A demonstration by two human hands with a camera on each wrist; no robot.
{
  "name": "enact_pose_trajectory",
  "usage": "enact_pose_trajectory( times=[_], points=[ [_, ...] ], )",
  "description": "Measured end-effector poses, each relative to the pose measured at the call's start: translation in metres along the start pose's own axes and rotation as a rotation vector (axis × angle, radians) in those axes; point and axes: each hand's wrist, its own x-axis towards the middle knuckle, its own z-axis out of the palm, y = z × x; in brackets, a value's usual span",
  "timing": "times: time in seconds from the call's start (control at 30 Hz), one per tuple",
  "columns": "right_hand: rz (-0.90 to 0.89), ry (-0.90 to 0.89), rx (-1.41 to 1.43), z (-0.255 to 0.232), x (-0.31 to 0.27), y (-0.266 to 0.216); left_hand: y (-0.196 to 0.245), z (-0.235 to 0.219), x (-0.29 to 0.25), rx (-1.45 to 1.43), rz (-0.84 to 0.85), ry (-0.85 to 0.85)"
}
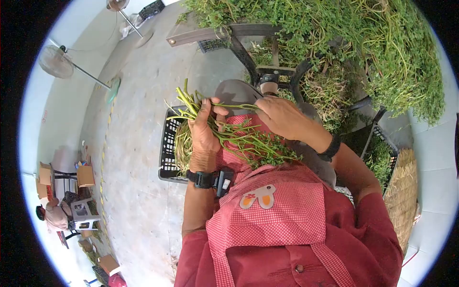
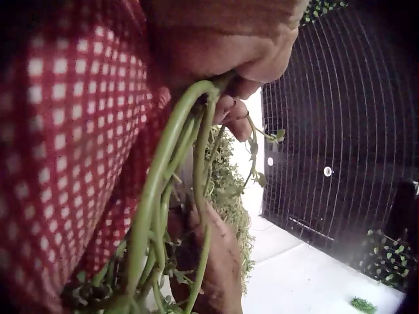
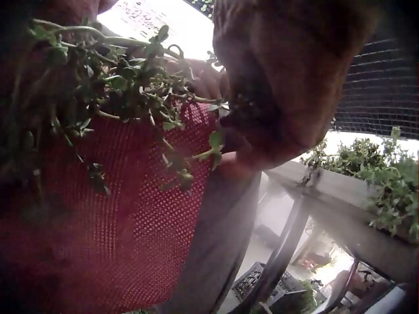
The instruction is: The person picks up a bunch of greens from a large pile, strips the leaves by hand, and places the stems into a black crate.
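Note:
My left hand (image 1: 203, 136) grips a bunch of long green stems (image 1: 189, 103) over my lap, cut ends pointing up and away. The leafy ends (image 1: 258, 146) lie across my red checked apron (image 1: 282, 210). My right hand (image 1: 279, 117) reaches in from the right and pinches a single thin stem (image 1: 234, 106) beside the bunch. In the left wrist view curled fingers (image 2: 242, 52) close round thick stems (image 2: 163, 196). Seen from the right wrist, the right hand (image 3: 288, 85) hovers over leafy sprigs (image 3: 131, 85) with a sprig at its fingertips.
A black plastic crate (image 1: 167, 148) with cut greens stands on the concrete floor by my left knee. A big heap of greens (image 1: 358, 43) covers a metal-framed table (image 1: 201, 33) ahead. Another crate (image 1: 382, 153) and a woven basket (image 1: 404, 191) are at right. Fans (image 1: 57, 62) and a seated person (image 1: 55, 215) are far left.

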Motion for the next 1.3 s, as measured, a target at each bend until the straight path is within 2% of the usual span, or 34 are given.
enact_pose_trajectory(
  times=[0.1, 0.3, 0.37, 0.4, 0.47, 0.5, 0.57, 0.6, 0.63, 0.7, 0.73, 0.77, 0.83, 0.9, 0.93, 0.97, 1.0, 1.03, 1.17, 1.2, 1.27, 1.3],
  points=[
    [0.009, 0.026, 0.050, -0.005, -0.005, -0.004, 0.000, 0.001, -0.001, 0.018, 0.023, 0.024],
    [0.078, -0.065, 0.008, -0.007, -0.005, -0.016, -0.001, 0.003, 0.000, 0.000, 0.045, 0.046],
    [0.218, -0.070, -0.187, 0.000, 0.000, -0.014, 0.000, 0.009, -0.003, 0.046, 0.051, 0.046],
    [0.221, -0.074, -0.184, 0.010, 0.000, -0.007, 0.000, 0.016, -0.008, 0.132, 0.065, 0.056],
    [0.166, 0.114, -0.079, 0.029, 0.005, 0.015, -0.004, 0.015, -0.007, 0.213, 0.052, 0.028],
    [0.159, 0.109, -0.079, 0.027, 0.011, 0.021, -0.003, 0.016, -0.006, 0.210, 0.056, 0.034],
    [0.630, -0.165, 0.820, 0.024, 0.015, 0.030, -0.002, 0.017, -0.007, 0.199, 0.056, 0.036],
    [0.827, -0.088, 1.557, 0.009, 0.010, 0.017, -0.003, 0.015, -0.005, 0.149, 0.045, 0.037],
    [0.824, -0.104, 1.544, -0.004, 0.004, 0.006, -0.003, 0.015, -0.004, 0.136, 0.056, 0.046],
    [0.618, -0.061, 1.882, -0.024, -0.007, -0.009, -0.004, 0.013, -0.004, 0.160, 0.037, -0.012],
    [0.664, 0.014, 1.828, -0.031, -0.009, -0.012, -0.006, 0.014, -0.005, 0.148, 0.038, -0.005],
    [0.670, 0.010, 1.819, -0.033, -0.016, -0.001, -0.009, 0.016, -0.007, 0.130, 0.029, 0.000],
    [0.832, 0.130, 1.470, -0.034, -0.036, 0.056, -0.010, 0.023, -0.004, 0.097, 0.018, -0.002],
    [0.945, 0.236, 1.108, -0.036, -0.044, 0.115, -0.006, 0.018, 0.000, -0.011, 0.086, -0.001],
    [0.990, 0.277, 0.925, -0.037, -0.040, 0.129, -0.002, 0.021, 0.001, 0.041, 0.097, -0.004],
    [0.999, 0.261, 0.923, -0.042, -0.032, 0.111, -0.003, 0.020, -0.003, 0.099, 0.085, 0.000],
    [0.813, 0.292, 0.836, -0.051, -0.024, 0.065, -0.007, 0.020, 0.000, 0.120, 0.126, -0.049],
    [0.625, 0.332, 0.746, -0.054, -0.018, 0.026, -0.010, 0.022, -0.007, 0.131, 0.091, -0.052],
    [0.034, 0.183, 0.088, -0.043, 0.006, -0.049, -0.008, 0.032, -0.003, 0.174, 0.029, -0.014],
    [0.030, 0.189, 0.094, -0.037, 0.010, -0.054, -0.008, 0.034, -0.004, 0.173, 0.062, 0.015],
    [0.077, 0.057, -0.076, -0.022, 0.013, -0.054, -0.008, 0.035, -0.005, 0.193, 0.139, 0.043],
    [0.082, 0.057, -0.072, -0.016, 0.013, -0.048, -0.007, 0.035, -0.004, 0.196, 0.134, 0.043]
  ],
)
